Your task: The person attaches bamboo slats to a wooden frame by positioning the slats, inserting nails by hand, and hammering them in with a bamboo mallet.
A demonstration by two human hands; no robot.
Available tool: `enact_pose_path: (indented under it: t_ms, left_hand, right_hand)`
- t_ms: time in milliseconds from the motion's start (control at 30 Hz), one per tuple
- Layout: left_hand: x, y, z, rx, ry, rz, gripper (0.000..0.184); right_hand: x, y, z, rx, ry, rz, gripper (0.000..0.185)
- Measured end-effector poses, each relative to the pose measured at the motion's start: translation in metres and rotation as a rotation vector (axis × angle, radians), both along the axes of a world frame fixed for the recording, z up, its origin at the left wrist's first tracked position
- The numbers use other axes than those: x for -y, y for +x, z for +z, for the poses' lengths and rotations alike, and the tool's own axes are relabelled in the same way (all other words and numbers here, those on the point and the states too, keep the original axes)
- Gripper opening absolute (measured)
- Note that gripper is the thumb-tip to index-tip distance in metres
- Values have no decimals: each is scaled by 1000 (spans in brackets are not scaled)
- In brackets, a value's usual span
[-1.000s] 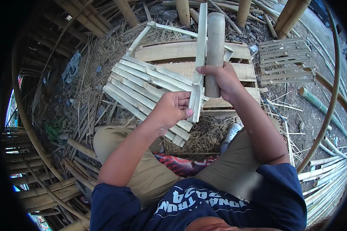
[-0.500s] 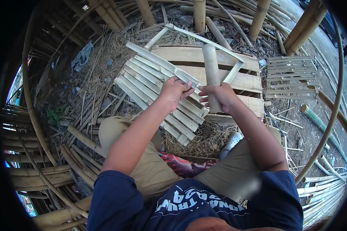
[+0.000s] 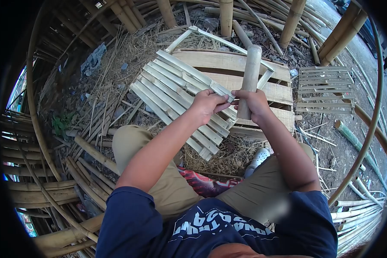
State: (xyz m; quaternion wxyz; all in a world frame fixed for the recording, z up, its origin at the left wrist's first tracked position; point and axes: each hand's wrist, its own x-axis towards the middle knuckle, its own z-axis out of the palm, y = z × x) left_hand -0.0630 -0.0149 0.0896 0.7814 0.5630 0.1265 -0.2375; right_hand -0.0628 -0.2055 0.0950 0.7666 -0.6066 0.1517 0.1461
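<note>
My left hand (image 3: 209, 107) is closed in a pinch at the end of the top bamboo slat (image 3: 189, 73) of a slatted bamboo panel (image 3: 176, 101). The panel lies slanted, partly over a low wooden slat platform (image 3: 273, 92). My right hand (image 3: 253, 103) is wrapped round a thick bamboo tube (image 3: 252, 69), which leans nearly upright in it. The thumb and forefinger of that hand reach the slat's end beside my left fingertips. Behind the panel, a thin bamboo frame (image 3: 217, 39) rests across the platform; the tube hides part of it.
Another slatted bamboo panel (image 3: 324, 88) lies on the ground at right. Bamboo posts (image 3: 226, 17) stand behind the platform. A green bamboo pole (image 3: 359, 144) and a pole stack (image 3: 361, 215) are on the right. Cut bamboo pieces (image 3: 94, 155) and shavings cover the ground at left.
My left hand has moved right along with the top slat, and its fingertips now meet those of my right hand. The bamboo tube has shifted right and tilts more.
</note>
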Motion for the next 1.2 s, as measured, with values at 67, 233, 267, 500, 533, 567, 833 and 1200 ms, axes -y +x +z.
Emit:
enact_pose_path:
  t_ms: [67, 233, 267, 500, 533, 567, 833, 1200]
  left_hand:
    - [4, -2, -6, 10, -10, -13, 31]
    - [5, -1, -7, 31, 26, -69, 37]
    - [4, 1, -8, 31, 21, -66, 42]
    - [-10, 17, -8, 62, 31, 29, 85]
    - [-11, 20, -9, 64, 26, 61, 86]
    - [-12, 24, -10, 67, 21, 91, 88]
    - [-16, 31, -23, 461, 1036, -28, 81]
    - [-13, 27, -62, 961, 1351, -564, 67]
  right_hand:
    - [2, 1, 0, -14, -33, -17, 40]
    - [10, 8, -1, -27, -102, -70, 38]
    - [14, 10, -2, -20, -135, -74, 38]
    - [36, 15, 6, 20, -251, -144, 39]
    - [38, 15, 7, 26, -279, -146, 40]
    - [40, 14, 8, 36, -324, -141, 40]
    - [50, 19, -23, -7, -413, -91, 37]
    - [65, 25, -61, -49, -714, -72, 42]
